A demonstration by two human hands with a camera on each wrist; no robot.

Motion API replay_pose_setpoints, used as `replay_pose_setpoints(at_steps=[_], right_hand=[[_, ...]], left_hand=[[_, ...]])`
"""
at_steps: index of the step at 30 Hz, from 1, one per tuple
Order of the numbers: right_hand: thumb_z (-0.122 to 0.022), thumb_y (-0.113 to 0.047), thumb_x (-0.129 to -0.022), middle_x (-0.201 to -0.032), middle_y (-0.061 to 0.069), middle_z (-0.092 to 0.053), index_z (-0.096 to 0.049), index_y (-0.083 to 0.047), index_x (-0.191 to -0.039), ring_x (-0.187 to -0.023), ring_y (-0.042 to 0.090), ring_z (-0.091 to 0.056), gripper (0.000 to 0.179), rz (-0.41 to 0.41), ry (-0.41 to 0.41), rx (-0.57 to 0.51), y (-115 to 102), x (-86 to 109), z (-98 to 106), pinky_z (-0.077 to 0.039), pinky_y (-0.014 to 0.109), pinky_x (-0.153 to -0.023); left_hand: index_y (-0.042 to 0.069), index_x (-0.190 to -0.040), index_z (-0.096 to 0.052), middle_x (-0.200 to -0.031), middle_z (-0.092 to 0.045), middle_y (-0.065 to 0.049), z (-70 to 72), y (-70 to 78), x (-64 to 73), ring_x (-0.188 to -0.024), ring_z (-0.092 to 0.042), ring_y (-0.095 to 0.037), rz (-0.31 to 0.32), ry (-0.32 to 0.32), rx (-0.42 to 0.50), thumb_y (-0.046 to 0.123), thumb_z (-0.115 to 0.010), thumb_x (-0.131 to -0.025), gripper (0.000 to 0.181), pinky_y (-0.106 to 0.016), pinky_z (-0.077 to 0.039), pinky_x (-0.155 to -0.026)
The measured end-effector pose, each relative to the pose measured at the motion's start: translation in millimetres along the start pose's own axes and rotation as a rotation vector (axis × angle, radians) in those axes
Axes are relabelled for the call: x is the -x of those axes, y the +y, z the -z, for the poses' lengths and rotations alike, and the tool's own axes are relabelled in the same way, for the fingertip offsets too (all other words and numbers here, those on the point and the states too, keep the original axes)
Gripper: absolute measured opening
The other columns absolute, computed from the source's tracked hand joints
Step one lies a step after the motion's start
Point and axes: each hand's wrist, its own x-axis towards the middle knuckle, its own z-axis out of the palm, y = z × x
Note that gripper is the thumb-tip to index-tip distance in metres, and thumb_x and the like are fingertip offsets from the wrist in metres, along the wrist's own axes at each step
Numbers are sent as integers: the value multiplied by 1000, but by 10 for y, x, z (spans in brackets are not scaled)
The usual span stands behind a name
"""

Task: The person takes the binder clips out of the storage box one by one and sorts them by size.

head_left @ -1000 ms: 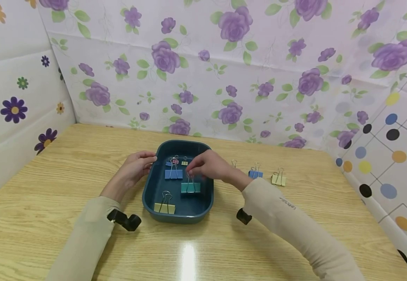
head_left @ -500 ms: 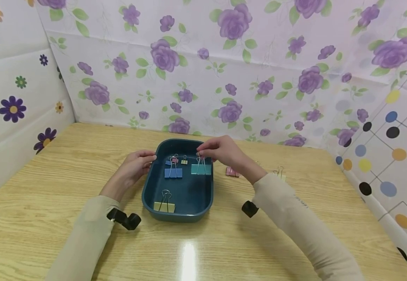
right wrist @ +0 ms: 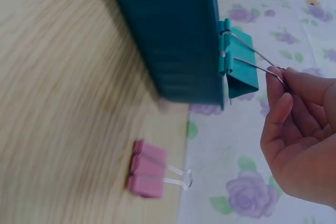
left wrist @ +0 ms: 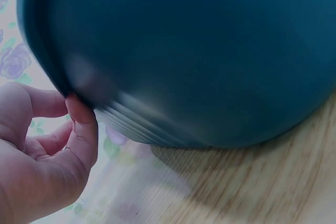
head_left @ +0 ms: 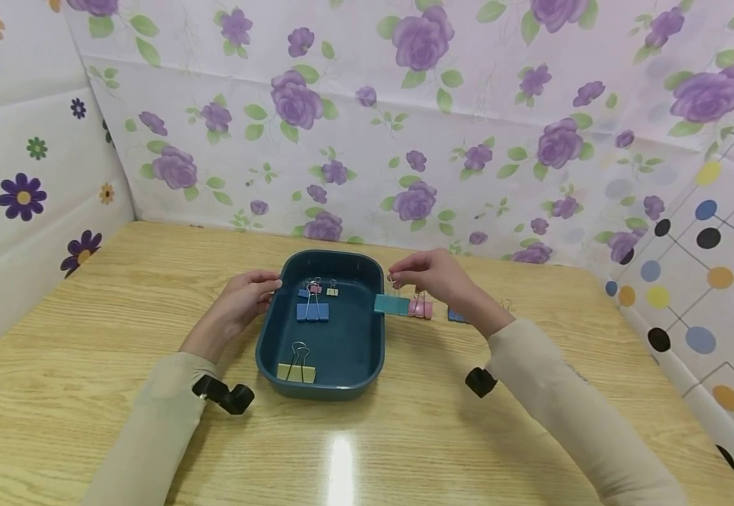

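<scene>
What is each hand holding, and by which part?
Right hand: the teal binder clip, by its wire handle end. Left hand: the dark blue tray, by its rim.

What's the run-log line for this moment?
left hand holds bin by rim | right hand pinches teal clip near bin's right rim | pink clip on table

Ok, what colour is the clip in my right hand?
Teal; the clip shows best in the right wrist view.
</scene>
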Motion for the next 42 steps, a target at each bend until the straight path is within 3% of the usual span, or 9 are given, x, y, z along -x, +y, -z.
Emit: replay_pose_setpoints(at_steps=[4,13,20,26,32,42], right_hand=[[-63,-19,-96,-103,11,-71,-70,-3,-113,-93,19,-65,25,-2,5,-21,100,69,64,-47,49,-85],[-63,-16,-95,-104,9,-71,-69,1,-113,-95,22,-65,25,-34,20,-43,272,197,116,-48,45,-82],[-66,-15,-93,-99,7,-71,-72,-2,-108,-97,38,-61,21,-76,6,-36,506,270,63,-48,46,-78],[-66,-13,-92,-104,9,-71,-72,1,-107,-93,30,-63,21,-77,-7,-46,610,303,27,-48,44,-74],[-70,-11,-89,-97,6,-71,-74,-3,-101,-87,23,-65,15,-80,5,-56,659,295,-5,-49,39,-70],[-69,-12,-90,-103,10,-70,-73,0,-103,-92,27,-61,18,-113,-6,-48,680,289,-35,-50,39,-71]], left_hand=[[-9,-134,-42,-108,-52,-9,-7,4,0,-79,-54,-9,-1,-3,2,11,-50,-101,40,-19,-48,-71],[-9,-134,-41,-110,-52,-10,-2,7,7,-80,-54,-9,3,-3,3,12,-49,-101,40,-19,-48,-71],[-9,-135,-41,-110,-52,-10,-6,-7,5,-80,-54,-10,3,-4,-7,12,-50,-101,41,-20,-48,-72],[-10,-134,-41,-109,-51,-10,-2,-10,1,-80,-54,-9,-10,-2,-4,12,-49,-101,40,-20,-47,-71],[-10,-132,-42,-108,-51,-9,1,-8,-5,-79,-54,-8,-14,-5,2,11,-49,-101,38,-19,-47,-71],[-9,-134,-41,-110,-52,-10,-5,6,12,-79,-54,-9,-2,-2,-6,12,-50,-101,40,-20,-48,-71]])
